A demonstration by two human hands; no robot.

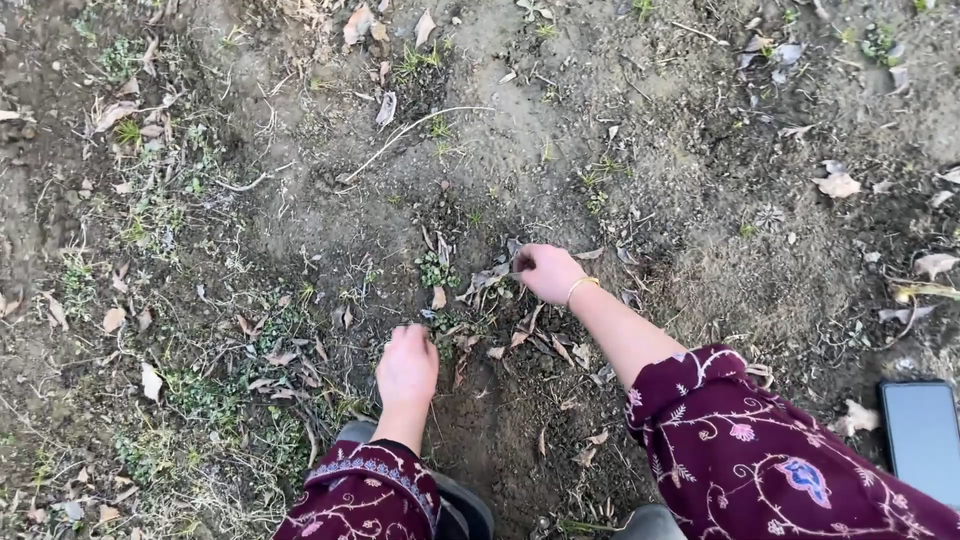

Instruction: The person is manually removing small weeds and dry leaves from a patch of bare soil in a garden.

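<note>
left hand point(406, 367) near weeds point(434, 271), phone point(922, 437) far right

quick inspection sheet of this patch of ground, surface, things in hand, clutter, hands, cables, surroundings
surface: bare brown soil with cracks, thin grass and small green weeds, thicker on the left.
job's things: a small green weed between the hands; dry leaves at the right fingertips.
clutter: dead leaves, a long pale twig, and a dark flat phone-like slab lying on the ground at the right edge.
grippers: left hand knuckles up, fingers curled into the soil; right hand pinching at the leaf litter, thin bangle on the wrist. Whether either holds anything cannot be told.
cables: nothing seen.
surroundings: maroon embroidered sleeves and grey shoes at the bottom; no other person seen.
</note>
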